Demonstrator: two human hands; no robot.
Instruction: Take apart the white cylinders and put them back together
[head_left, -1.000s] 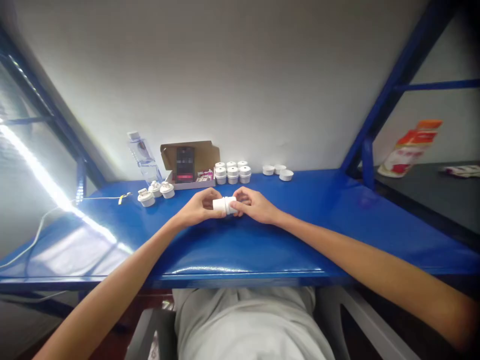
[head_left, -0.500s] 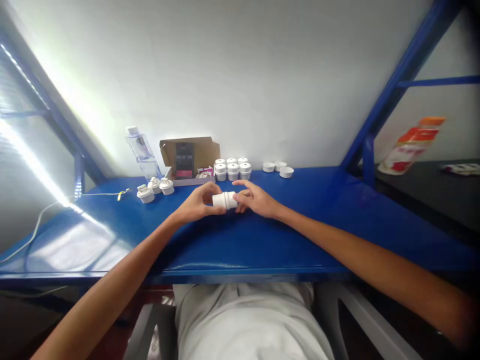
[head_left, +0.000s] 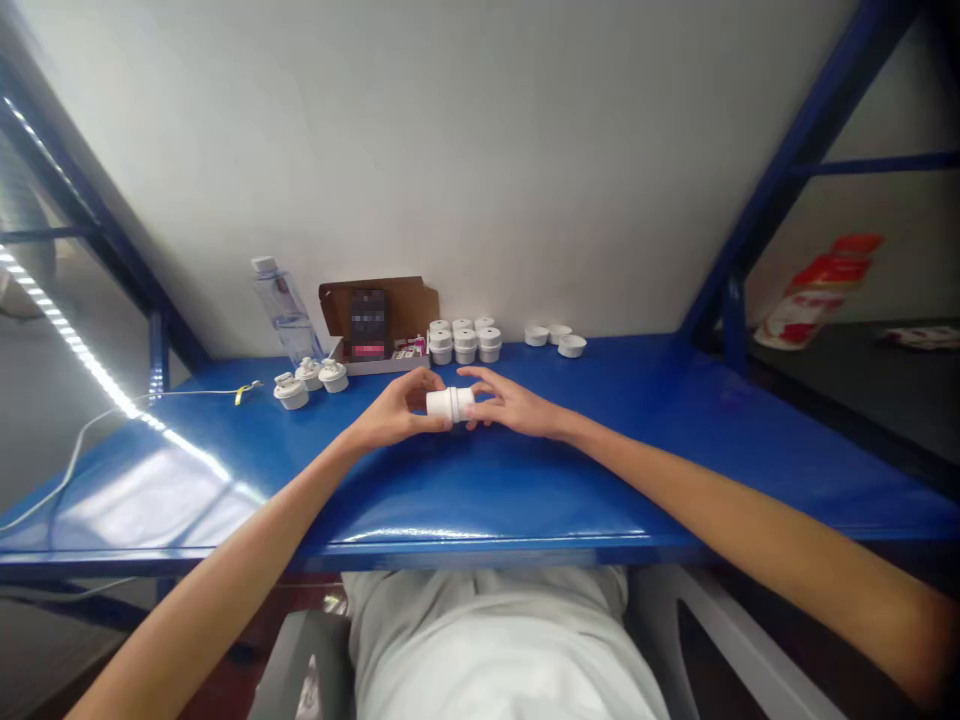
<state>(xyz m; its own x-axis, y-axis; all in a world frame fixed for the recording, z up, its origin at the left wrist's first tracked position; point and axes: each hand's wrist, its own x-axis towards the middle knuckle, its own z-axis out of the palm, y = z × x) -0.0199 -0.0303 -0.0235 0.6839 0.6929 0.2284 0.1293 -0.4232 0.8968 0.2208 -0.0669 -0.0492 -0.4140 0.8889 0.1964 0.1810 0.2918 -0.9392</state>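
A white cylindrical piece (head_left: 450,404) with a ridge round its middle lies sideways between my two hands, just above the blue table (head_left: 487,490). My left hand (head_left: 401,408) grips its left end, thumb below and fingers behind. At the right end, my right hand (head_left: 514,405) holds it with thumb and fingers bent around the rim. Behind my hands stand several closed white round units (head_left: 465,346) in rows. Three white shallow caps (head_left: 571,346) sit to their right. Three white units with fittings on top (head_left: 291,390) are on the left.
An open cardboard box (head_left: 420,300) holds a dark phone-like device (head_left: 369,318). A clear bottle (head_left: 289,310) stands beside it. A white cable (head_left: 180,392) crosses the left side. A red bottle (head_left: 817,295) is on a dark surface at right.
The fingers of my right hand have shifted slightly around the right end of the white piece. My left hand keeps its grip, nearly unmoved.
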